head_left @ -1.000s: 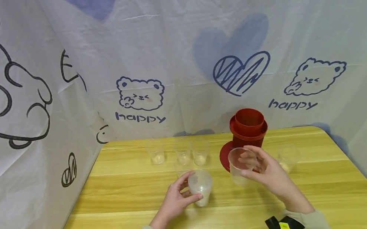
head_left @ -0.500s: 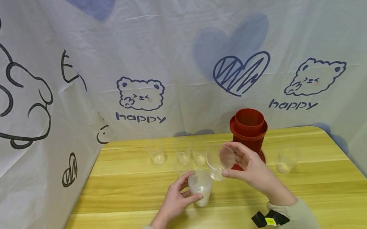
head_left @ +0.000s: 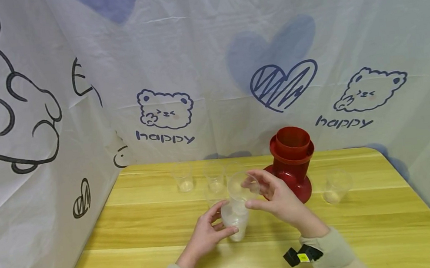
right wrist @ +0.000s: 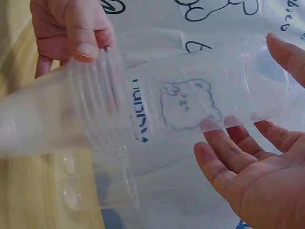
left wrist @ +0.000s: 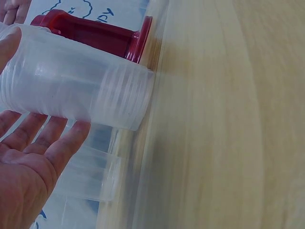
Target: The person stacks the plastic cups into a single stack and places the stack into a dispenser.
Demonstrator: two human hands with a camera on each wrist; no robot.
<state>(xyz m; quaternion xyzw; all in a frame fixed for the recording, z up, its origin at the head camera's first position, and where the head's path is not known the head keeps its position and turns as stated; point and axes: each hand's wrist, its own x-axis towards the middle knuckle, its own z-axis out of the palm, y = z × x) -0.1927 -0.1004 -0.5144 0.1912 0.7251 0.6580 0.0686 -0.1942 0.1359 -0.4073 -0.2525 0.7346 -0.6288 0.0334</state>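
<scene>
Low over the wooden table point(head_left: 138, 229), my left hand point(head_left: 221, 220) grips a stack of clear plastic cups point(head_left: 235, 224), thumb on the rim of the cup stack point(right wrist: 62, 119). My right hand point(head_left: 250, 191) holds a single clear cup point(head_left: 243, 188) between thumb and fingers. That clear cup point(right wrist: 209, 95) has its bottom end inside the mouth of the stack. In the left wrist view the cup stack point(left wrist: 71, 90) lies across my left fingers point(left wrist: 33, 143).
A dark red plastic vessel point(head_left: 292, 160) on a round base stands just right of my hands. Three clear cups point(head_left: 183, 182) point(head_left: 215, 182) point(head_left: 233, 170) stand in a row at the back, one more point(head_left: 334, 187) at the right. Printed cloth walls close off back and left.
My right hand has carried the single cup leftward from in front of the red vessel to the stack and set its bottom into it. The left hand has stayed put.
</scene>
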